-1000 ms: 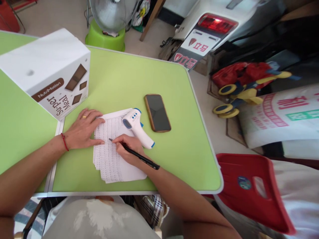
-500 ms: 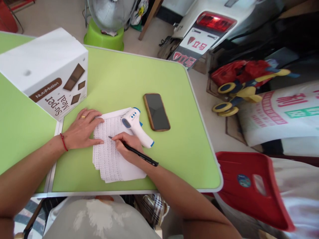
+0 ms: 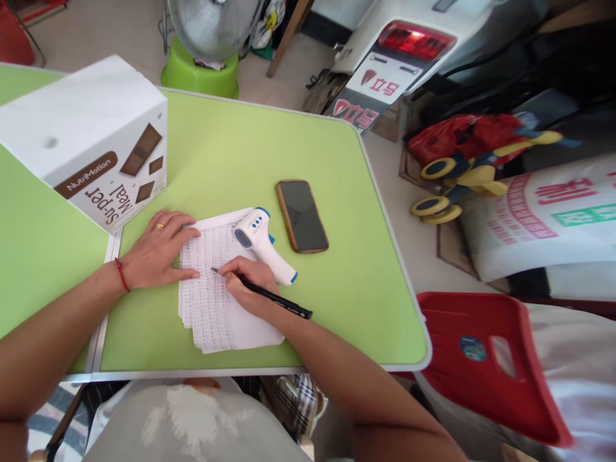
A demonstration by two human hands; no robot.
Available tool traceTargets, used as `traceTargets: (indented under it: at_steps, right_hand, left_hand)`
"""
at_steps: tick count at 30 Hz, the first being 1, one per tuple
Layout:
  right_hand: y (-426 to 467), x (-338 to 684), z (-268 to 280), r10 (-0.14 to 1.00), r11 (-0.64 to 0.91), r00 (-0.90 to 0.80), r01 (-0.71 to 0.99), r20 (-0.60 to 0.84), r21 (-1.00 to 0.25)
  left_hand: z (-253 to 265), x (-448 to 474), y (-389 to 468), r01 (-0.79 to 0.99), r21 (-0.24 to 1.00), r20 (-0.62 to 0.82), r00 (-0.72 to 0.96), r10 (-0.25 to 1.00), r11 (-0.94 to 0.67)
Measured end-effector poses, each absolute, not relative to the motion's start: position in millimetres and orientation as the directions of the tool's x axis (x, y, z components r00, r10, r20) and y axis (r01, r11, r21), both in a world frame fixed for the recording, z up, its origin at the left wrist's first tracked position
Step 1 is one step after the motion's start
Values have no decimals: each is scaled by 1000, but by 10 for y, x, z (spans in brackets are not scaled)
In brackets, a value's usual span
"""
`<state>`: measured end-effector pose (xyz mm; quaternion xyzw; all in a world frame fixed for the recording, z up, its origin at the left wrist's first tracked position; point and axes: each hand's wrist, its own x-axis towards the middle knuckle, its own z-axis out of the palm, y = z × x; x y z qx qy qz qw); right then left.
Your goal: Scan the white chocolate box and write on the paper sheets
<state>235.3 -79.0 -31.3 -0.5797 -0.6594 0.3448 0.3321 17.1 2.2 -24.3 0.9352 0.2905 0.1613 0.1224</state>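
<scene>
My right hand (image 3: 250, 282) grips a black pen (image 3: 276, 297), its tip at the written lines on a stack of paper sheets (image 3: 212, 314). Rows of small handwriting cover the left part of the top sheet; its lower right part is blank. My left hand (image 3: 161, 250) lies flat with fingers spread, thumb and fingertips on the sheets' left edge, a ring and a red string bracelet on it. A white and blue infrared thermometer (image 3: 264, 247) rests on the upper right of the paper, just beyond my right hand.
A phone (image 3: 302, 216) in a brown case lies right of the thermometer on the green table (image 3: 231, 147). A white NutriMotion box (image 3: 81, 115) stands at the left. Beyond the edges are a fan (image 3: 206, 29), a red chair (image 3: 486, 359) and a white scooter (image 3: 385, 70).
The pen tip and my right hand have shifted very slightly right and down on the paper. My left hand keeps its place on the sheets.
</scene>
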Motion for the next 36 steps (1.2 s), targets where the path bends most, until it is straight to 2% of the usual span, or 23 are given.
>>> traceTargets:
  at_steps: [10, 16, 23, 36]
  right_hand:
    - [-797, 2360, -358, 993, 105, -99, 525, 62, -845]
    - [-780, 2342, -343, 952, 304, -182, 450, 247, -839]
    - [-750, 2344, -329, 905, 413, -299, 445, 303, -795]
    - [-766, 2352, -348, 945, 308, -251, 484, 207, -819]
  left_hand:
    - [-235, 170, 25, 508, 330, 217, 780, 588, -796]
    - [-234, 174, 21, 518, 345, 200, 774, 600, -783]
    - [-220, 180, 12, 513, 341, 203, 778, 595, -787]
    - [-221, 180, 13, 516, 347, 193, 778, 598, -783]
